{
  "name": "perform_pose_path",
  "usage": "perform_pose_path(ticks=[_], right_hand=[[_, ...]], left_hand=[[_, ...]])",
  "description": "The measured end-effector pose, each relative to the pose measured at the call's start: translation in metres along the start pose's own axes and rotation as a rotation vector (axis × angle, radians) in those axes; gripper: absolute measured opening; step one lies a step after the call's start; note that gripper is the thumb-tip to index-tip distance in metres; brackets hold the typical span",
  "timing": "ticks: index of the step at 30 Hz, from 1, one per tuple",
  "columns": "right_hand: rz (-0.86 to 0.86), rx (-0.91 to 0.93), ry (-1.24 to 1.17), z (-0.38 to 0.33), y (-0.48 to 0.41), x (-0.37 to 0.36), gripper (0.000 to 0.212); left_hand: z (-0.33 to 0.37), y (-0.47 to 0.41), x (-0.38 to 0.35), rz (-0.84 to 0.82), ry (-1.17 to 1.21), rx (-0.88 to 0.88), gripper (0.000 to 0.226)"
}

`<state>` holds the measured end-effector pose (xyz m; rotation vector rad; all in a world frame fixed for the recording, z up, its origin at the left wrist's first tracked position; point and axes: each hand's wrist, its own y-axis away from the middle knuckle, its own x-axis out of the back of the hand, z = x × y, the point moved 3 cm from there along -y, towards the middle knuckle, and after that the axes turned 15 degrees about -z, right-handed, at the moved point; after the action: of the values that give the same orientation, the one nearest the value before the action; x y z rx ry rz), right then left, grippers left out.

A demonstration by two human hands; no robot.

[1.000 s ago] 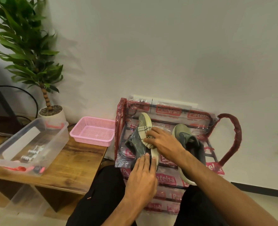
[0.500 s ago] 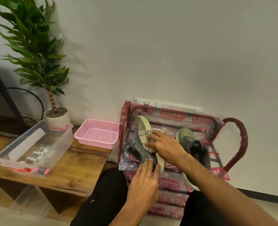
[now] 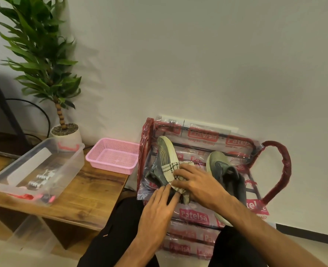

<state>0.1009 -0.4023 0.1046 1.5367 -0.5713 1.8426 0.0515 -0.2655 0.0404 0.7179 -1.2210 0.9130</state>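
Observation:
A red shoe rack (image 3: 278, 170) wrapped in printed plastic stands against the wall. Two grey-green sneakers lie on its top shelf. The left sneaker (image 3: 164, 151) is tipped on its side, sole toward me. A cream checked cloth (image 3: 170, 170) lies over its middle. My right hand (image 3: 194, 182) presses this cloth onto the shoe with curled fingers. My left hand (image 3: 157, 209) rests with straight fingers against the shoe's heel end. The right sneaker (image 3: 226, 174) sits upright beside my right forearm.
A wooden bench (image 3: 86, 197) at the left carries a clear plastic bin (image 3: 68, 170) with small items, a pink basket (image 3: 113, 157) and a potted plant (image 3: 43, 60). My black-trousered legs sit in front of the rack. A white wall is behind.
My right hand has slid the cloth down the left sneaker toward its heel. The view has shifted slightly; my left hand stays at the shoe's heel.

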Motion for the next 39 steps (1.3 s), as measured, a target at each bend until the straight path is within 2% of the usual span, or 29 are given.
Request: perform_pose_path(ticks=[5,8,10,15,26,33,35,39], right_hand=[[0.016,-0.098,0.083,0.007,-0.005,0.003,0.043],[0.048,-0.168,0.006,0.005,-0.004,0.002,0.049],[0.057,-0.194,-0.09,0.004,0.0,-0.001,0.052],[0.118,-0.275,-0.3,0.002,0.01,-0.003,0.046],[0.033,-0.404,-0.395,-0.026,0.018,0.008,0.051],[0.039,-0.409,-0.363,-0.032,0.011,0.014,0.051],[0.058,-0.404,-0.336,-0.029,0.004,0.013,0.046],[0.071,-0.416,-0.28,-0.014,-0.008,0.012,0.042]], left_hand=[[-0.005,-0.004,0.003,-0.034,-0.003,0.015,0.079],[0.004,0.001,0.01,-0.078,0.067,0.025,0.071],[0.004,0.004,0.01,-0.043,0.071,0.028,0.067],[0.004,-0.001,0.008,0.025,0.193,0.041,0.09],[-0.034,-0.003,0.014,0.078,0.263,-0.155,0.087],[-0.046,-0.01,0.025,0.082,0.179,-0.088,0.091],[-0.041,-0.01,0.028,0.071,0.149,-0.036,0.087],[-0.015,-0.006,0.025,0.04,0.041,0.015,0.058]])
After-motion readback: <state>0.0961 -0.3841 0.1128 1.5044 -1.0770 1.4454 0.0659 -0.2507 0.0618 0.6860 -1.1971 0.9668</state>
